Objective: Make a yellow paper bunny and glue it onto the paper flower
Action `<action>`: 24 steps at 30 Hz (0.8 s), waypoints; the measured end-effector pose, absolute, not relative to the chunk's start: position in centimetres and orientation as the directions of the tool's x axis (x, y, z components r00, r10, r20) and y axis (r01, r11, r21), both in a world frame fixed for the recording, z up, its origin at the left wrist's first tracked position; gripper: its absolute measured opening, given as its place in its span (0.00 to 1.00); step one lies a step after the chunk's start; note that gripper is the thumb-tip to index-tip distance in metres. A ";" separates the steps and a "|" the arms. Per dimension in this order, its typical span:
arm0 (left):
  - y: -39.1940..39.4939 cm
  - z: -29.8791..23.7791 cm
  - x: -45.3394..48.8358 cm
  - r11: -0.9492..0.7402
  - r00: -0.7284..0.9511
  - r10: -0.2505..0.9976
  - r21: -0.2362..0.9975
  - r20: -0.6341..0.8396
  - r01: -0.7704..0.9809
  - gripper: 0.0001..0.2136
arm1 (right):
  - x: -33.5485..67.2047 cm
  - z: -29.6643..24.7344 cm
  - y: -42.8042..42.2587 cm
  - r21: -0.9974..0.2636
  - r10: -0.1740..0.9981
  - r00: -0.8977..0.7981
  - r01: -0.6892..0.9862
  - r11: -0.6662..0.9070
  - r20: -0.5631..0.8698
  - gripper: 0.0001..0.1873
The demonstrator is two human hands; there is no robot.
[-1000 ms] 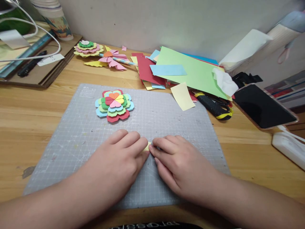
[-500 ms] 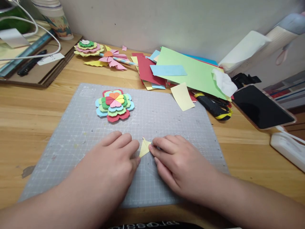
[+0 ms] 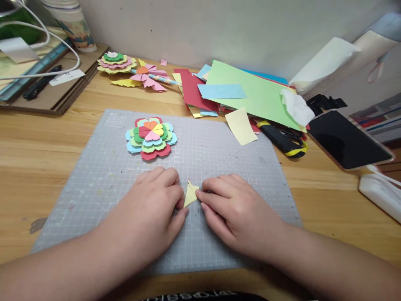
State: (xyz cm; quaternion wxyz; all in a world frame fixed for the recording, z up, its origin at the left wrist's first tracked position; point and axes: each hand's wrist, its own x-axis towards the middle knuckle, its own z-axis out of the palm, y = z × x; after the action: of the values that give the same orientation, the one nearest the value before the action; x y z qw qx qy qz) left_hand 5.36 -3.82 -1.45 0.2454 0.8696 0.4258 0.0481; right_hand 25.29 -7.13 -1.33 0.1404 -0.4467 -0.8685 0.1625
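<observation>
A small folded piece of yellow paper (image 3: 191,195) lies on the grey cutting mat (image 3: 125,234) between my two hands. My left hand (image 3: 159,200) is curled at its left edge, thumb and bent fingers closed on the lower left corner. From the other side, my right hand (image 3: 232,205) presses the paper's right corner with its fingertips, the fingers closed together. Part of the paper's edge is hidden under the fingers. Beyond my left hand rests a layered paper flower (image 3: 151,138) in red, blue, green and yellow.
A yellow paper slip (image 3: 241,126) overlaps the mat's far edge, before stacked coloured paper (image 3: 253,90). Right of it are a black-and-yellow utility knife (image 3: 280,140) and a phone (image 3: 347,140). Paper flowers (image 3: 116,63) lie behind; a paper cup (image 3: 77,31) stands back left.
My left hand's fingers have lifted and curled slightly, and its thumb has come forward near the paper's lower corner. The right hand and the yellow paper stay almost in place.
</observation>
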 end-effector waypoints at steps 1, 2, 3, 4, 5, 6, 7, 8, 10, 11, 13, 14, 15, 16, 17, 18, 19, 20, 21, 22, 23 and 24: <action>-3.8 -1.5 5.4 -0.508 0.631 0.765 0.481 -0.129 0.714 0.07 | 25.3 -1.4 -7.1 -0.402 0.820 -0.562 0.730 0.553 0.109 0.13; -3.8 -1.5 5.4 -0.493 0.624 0.771 0.501 -0.129 0.712 0.07 | 25.3 -1.4 -7.1 -0.395 0.818 -0.562 0.728 0.560 0.123 0.13; -3.8 -1.5 5.4 -0.472 0.616 0.778 0.530 -0.127 0.705 0.07 | 25.4 -1.5 -7.1 -0.387 0.816 -0.561 0.727 0.567 0.140 0.13; -3.7 -1.5 5.5 -0.443 0.605 0.786 0.567 -0.126 0.694 0.07 | 25.4 -1.6 -7.2 -0.379 0.814 -0.559 0.727 0.572 0.155 0.12; -3.6 -1.5 5.5 -0.409 0.591 0.797 0.608 -0.126 0.681 0.07 | 25.4 -1.7 -7.2 -0.374 0.814 -0.556 0.728 0.575 0.168 0.11; -3.5 -1.5 5.6 -0.371 0.576 0.807 0.648 -0.129 0.665 0.07 | 25.4 -1.8 -7.2 -0.369 0.814 -0.553 0.729 0.577 0.178 0.11; -3.4 -1.4 5.7 -0.335 0.561 0.817 0.683 -0.133 0.649 0.07 | 25.4 -1.9 -7.2 -0.363 0.813 -0.553 0.730 0.579 0.185 0.10; -3.3 -1.4 5.8 -0.301 0.546 0.826 0.711 -0.138 0.636 0.07 | 25.4 -2.0 -7.1 -0.355 0.810 -0.553 0.731 0.583 0.192 0.10; -3.2 -1.3 5.9 -0.251 0.526 0.837 0.748 -0.151 0.615 0.07 | 25.4 -2.2 -6.9 -0.335 0.805 -0.556 0.732 0.593 0.207 0.09; -3.2 -1.3 6.0 -0.238 0.523 0.838 0.759 -0.155 0.606 0.08 | 25.4 -2.4 -6.8 -0.326 0.801 -0.558 0.732 0.598 0.215 0.10; -3.3 -1.2 6.0 -0.236 0.524 0.838 0.765 -0.152 0.599 0.08 | 25.4 -2.5 -6.5 -0.315 0.792 -0.566 0.727 0.611 0.230 0.11; -3.3 -1.2 6.0 -0.254 0.531 0.836 0.757 -0.142 0.602 0.07 | 25.4 -2.6 -6.4 -0.312 0.787 -0.571 0.722 0.617 0.235 0.11; -3.4 -1.2 5.9 -0.289 0.543 0.831 0.740 -0.122 0.608 0.05 | 25.4 -2.7 -6.3 -0.312 0.782 -0.576 0.717 0.623 0.239 0.11; -3.5 -1.3 5.8 -0.339 0.563 0.821 0.715 -0.092 0.611 0.03 | 25.4 -2.7 -6.2 -0.313 0.779 -0.579 0.714 0.627 0.239 0.10; -3.5 -1.3 5.7 -0.404 0.593 0.803 0.683 -0.054 0.609 0.06 | 25.5 -2.8 -6.2 -0.316 0.780 -0.578 0.713 0.625 0.238 0.10; -3.5 -1.4 5.6 -0.479 0.632 0.775 0.641 -0.012 0.599 0.08 | 25.5 -2.8 -6.2 -0.322 0.784 -0.574 0.715 0.620 0.235 0.10; -3.5 -1.5 5.5 -0.561 0.677 0.735 0.591 0.034 0.580 0.09 | 25.5 -2.8 -6.2 -0.330 0.790 -0.568 0.718 0.613 0.231 0.10; -3.5 -1.6 5.4 -0.637 0.717 0.692 0.535 0.080 0.555 0.08 | 25.5 -2.9 -6.2 -0.340 0.796 -0.561 0.721 0.604 0.226 0.10; -3.4 -1.7 5.3 -0.702 0.751 0.649 0.476 0.121 0.530 0.06 | 25.5 -2.9 -6.2 -0.353 0.802 -0.555 0.721 0.596 0.222 0.10; -3.2 -1.8 5.3 -0.753 0.774 0.612 0.419 0.160 0.508 0.05 | 25.5 -3.0 -6.2 -0.368 0.808 -0.549 0.720 0.588 0.217 0.10; -3.1 -1.9 5.2 -0.789 0.790 0.581 0.369 0.193 0.491 0.04 | 25.5 -3.0 -6.2 -0.385 0.813 -0.543 0.718 0.580 0.212 0.10; -2.9 -1.9 5.2 -0.815 0.801 0.557 0.330 0.220 0.476 0.05 | 25.5 -2.9 -6.2 -0.403 0.815 -0.542 0.712 0.575 0.206 0.10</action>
State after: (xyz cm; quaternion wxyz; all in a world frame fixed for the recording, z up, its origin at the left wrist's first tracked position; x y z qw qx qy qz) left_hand 5.19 -2.95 -1.93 0.1302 0.9400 0.2747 0.1549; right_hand 25.55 -6.16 -2.93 0.1880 -0.4402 -0.8673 0.1369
